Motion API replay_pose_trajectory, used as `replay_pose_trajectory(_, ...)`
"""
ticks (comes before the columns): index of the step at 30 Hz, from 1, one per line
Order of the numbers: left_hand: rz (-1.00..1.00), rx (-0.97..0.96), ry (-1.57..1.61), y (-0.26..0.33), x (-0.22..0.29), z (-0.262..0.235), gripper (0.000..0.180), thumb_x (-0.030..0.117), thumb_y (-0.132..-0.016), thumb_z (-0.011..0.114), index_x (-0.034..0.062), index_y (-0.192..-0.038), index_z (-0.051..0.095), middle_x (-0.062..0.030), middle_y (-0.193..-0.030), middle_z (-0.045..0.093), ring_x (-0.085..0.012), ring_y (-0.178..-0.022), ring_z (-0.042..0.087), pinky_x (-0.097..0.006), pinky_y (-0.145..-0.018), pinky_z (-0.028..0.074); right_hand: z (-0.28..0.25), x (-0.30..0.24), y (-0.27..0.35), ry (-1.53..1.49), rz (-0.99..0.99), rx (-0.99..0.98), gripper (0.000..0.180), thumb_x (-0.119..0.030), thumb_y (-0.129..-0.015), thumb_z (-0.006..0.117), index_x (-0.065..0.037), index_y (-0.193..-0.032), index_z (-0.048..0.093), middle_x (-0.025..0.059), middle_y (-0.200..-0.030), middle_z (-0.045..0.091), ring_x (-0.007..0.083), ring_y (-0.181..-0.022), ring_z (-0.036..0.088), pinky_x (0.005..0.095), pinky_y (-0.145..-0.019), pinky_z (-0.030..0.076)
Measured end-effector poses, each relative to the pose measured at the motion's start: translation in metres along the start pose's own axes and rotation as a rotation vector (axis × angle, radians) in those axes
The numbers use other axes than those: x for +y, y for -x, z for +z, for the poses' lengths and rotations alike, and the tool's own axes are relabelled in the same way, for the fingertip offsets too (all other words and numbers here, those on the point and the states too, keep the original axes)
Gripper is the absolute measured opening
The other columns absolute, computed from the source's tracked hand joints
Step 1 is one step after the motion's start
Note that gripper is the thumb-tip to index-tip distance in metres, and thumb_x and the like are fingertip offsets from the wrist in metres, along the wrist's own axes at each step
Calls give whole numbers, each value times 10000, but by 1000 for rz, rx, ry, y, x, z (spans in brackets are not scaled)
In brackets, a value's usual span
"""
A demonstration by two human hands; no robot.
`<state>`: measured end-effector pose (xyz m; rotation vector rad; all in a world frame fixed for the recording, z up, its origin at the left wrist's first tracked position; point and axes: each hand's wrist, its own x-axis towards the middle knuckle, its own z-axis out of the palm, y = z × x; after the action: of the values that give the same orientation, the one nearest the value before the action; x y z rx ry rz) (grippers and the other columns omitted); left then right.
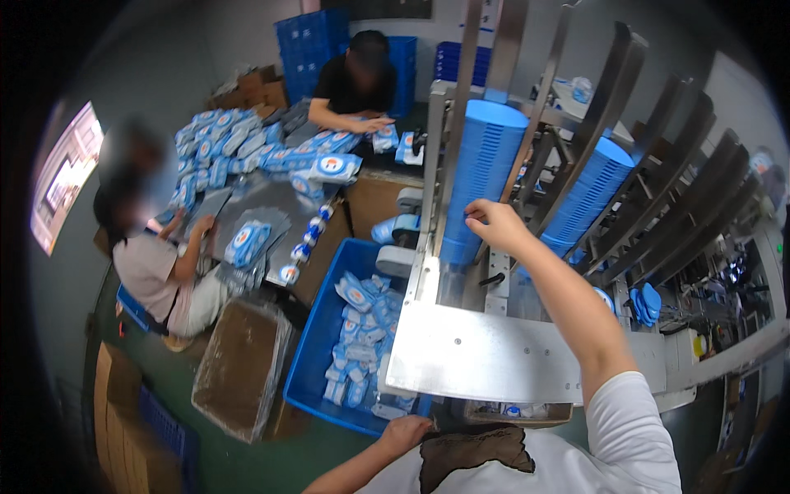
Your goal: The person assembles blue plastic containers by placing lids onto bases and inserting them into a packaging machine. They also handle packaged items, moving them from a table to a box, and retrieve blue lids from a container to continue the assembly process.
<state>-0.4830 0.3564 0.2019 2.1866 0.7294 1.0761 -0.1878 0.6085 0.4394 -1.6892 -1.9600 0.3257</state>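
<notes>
My right hand [492, 224] reaches over the machine to a tall stack of blue plastic lids [485, 156] between upright metal guides. Its fingers are loosely bent and apart, in front of the stack's lower part. Nothing shows in them, and I cannot tell whether they touch the lids. A second lid stack [588, 193] leans in the guides farther right. Low by my body, my left hand [407, 433] is beside the near corner of a blue bin [309, 362]; its fingers are too hidden to read. Blue-and-white wipe packs [358, 329] fill much of that bin.
The machine's white metal plate [494, 350] lies under my right forearm. A plastic-lined carton [239, 362] stands left of the bin. Two co-workers sit around a metal table [276, 206] heaped with packs, with another figure blurred behind. Blue crates [309, 49] are stacked at the back.
</notes>
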Motion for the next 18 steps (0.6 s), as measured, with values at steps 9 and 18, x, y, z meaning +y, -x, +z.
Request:
replay_pose_trajectory(9, -189, -675, -101, -4, -8, 158, 227, 296, -934, 443, 83, -1012, 452, -198, -687, 603, -401, -634, 604, -490, -571, 475, -54, -3, 150, -269, -105, -291, 303, -157, -791, 639, 2, -1048, 621, 145, -1022, 648, 245, -956, 625, 344, -863, 467)
replay_pose_trajectory(18, -351, -877, -550, -75, 39, 340, 256, 222, -827, 576, 50, -993, 668, -135, -967, 642, -273, -858, 638, -391, -635, 521, -103, 33, 257, -389, -369, -521, 289, -95, -774, 643, -5, -1048, 624, 125, -1033, 645, 245, -980, 610, 344, -875, 453)
